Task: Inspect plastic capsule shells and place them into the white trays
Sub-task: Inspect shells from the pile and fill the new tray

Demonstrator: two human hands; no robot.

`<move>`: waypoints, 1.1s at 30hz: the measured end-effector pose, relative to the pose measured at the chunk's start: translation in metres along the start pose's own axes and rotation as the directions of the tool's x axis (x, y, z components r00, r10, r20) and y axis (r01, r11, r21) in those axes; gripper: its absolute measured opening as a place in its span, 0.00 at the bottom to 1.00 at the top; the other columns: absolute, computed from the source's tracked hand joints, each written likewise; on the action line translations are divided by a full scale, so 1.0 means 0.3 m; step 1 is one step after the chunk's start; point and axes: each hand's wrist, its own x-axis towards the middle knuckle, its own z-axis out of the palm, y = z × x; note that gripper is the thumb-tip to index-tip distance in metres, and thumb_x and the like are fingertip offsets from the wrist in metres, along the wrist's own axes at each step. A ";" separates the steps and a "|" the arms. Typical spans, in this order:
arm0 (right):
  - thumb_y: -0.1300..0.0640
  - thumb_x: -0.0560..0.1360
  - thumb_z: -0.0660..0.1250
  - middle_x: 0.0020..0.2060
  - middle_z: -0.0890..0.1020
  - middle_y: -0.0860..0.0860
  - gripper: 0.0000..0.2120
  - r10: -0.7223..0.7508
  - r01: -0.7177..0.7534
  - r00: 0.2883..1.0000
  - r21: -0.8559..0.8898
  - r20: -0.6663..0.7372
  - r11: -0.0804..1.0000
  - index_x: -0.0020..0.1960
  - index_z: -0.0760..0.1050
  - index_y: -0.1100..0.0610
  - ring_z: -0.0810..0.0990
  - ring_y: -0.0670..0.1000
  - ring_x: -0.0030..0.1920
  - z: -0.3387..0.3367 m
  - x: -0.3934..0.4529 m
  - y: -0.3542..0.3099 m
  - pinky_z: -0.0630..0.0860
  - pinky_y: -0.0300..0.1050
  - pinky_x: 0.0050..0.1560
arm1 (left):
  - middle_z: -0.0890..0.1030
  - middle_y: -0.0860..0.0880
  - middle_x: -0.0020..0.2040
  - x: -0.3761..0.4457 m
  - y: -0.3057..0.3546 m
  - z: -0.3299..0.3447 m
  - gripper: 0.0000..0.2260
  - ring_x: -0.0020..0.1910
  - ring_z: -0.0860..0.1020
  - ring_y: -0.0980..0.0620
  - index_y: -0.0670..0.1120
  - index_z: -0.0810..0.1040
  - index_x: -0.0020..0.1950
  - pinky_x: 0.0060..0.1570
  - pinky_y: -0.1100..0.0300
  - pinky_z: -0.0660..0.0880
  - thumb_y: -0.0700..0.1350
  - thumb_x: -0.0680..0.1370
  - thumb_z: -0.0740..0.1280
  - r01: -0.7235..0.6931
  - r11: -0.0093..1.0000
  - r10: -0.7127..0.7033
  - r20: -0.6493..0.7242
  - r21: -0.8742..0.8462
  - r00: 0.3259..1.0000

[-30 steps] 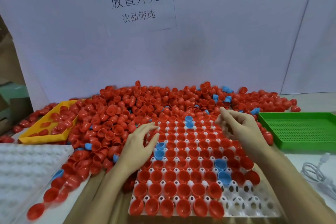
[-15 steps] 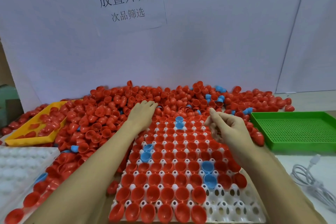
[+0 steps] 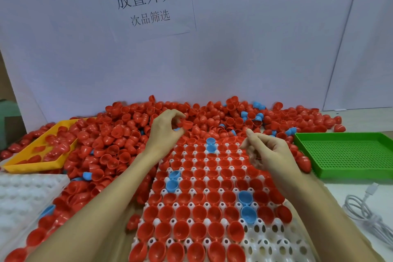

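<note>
A white tray [image 3: 265, 240] lies in front of me, most of its cups filled with red shells and a few blue ones [image 3: 247, 215]; its near right corner cups are bare. Behind it and to the left spreads a big pile of loose red capsule shells [image 3: 119, 134]. My left hand [image 3: 163, 134] is at the pile just past the tray's far left corner, thumb and fingers pinching one red shell [image 3: 187, 125]. My right hand [image 3: 268, 153] hovers over the tray's far right part with fingers loosely curled, and I see nothing in it.
A yellow tray [image 3: 32, 162] with red shells sits at the left, a second white tray [image 3: 21, 193] at the near left. A green perforated tray [image 3: 344, 153] stands at the right, a white cable [image 3: 365, 212] in front of it. A white wall with a paper sign [image 3: 148, 2] closes the back.
My left hand went forward from the tray's left edge to the pile and now pinches a red shell. My right hand stayed hovering over the tray.
</note>
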 end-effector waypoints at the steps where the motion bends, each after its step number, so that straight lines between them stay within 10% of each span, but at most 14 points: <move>1: 0.46 0.82 0.66 0.29 0.73 0.54 0.20 0.007 -0.007 1.000 0.006 0.017 1.000 0.42 0.83 0.60 0.70 0.46 0.28 0.004 -0.001 -0.001 0.69 0.33 0.28 | 0.83 0.53 0.49 -0.035 0.035 -0.017 0.10 0.48 0.81 0.57 0.45 0.84 0.56 0.51 0.63 0.79 0.40 0.76 0.78 -0.017 0.998 0.017 0.000 -0.065 1.000; 11: 0.47 0.75 0.78 0.50 0.86 0.48 0.16 0.034 0.052 0.907 -0.192 0.419 0.980 0.62 0.82 0.44 0.87 0.48 0.44 0.074 -0.065 -0.034 0.82 0.38 0.45 | 0.75 0.55 0.55 -0.365 0.276 -0.093 0.15 0.52 0.79 0.53 0.51 0.84 0.57 0.54 0.66 0.76 0.39 0.73 0.80 -0.107 0.976 0.102 -0.036 -0.192 0.994; 17: 0.50 0.73 0.81 0.55 0.85 0.47 0.15 0.007 0.114 0.900 -0.251 0.435 0.961 0.58 0.83 0.46 0.87 0.55 0.50 0.086 -0.080 -0.033 0.85 0.53 0.57 | 0.77 0.59 0.53 -0.380 0.295 -0.103 0.20 0.54 0.80 0.54 0.51 0.81 0.61 0.54 0.69 0.74 0.37 0.73 0.79 -0.113 0.965 0.106 -0.041 -0.236 0.994; 33: 0.56 0.75 0.79 0.56 0.83 0.47 0.17 -0.123 0.215 0.924 -0.226 0.362 0.950 0.61 0.80 0.47 0.80 0.62 0.46 0.079 -0.084 -0.020 0.83 0.66 0.48 | 0.86 0.55 0.52 -0.382 0.278 -0.152 0.13 0.55 0.85 0.52 0.53 0.81 0.58 0.55 0.62 0.81 0.47 0.76 0.79 0.125 0.845 -0.035 0.179 -0.521 0.983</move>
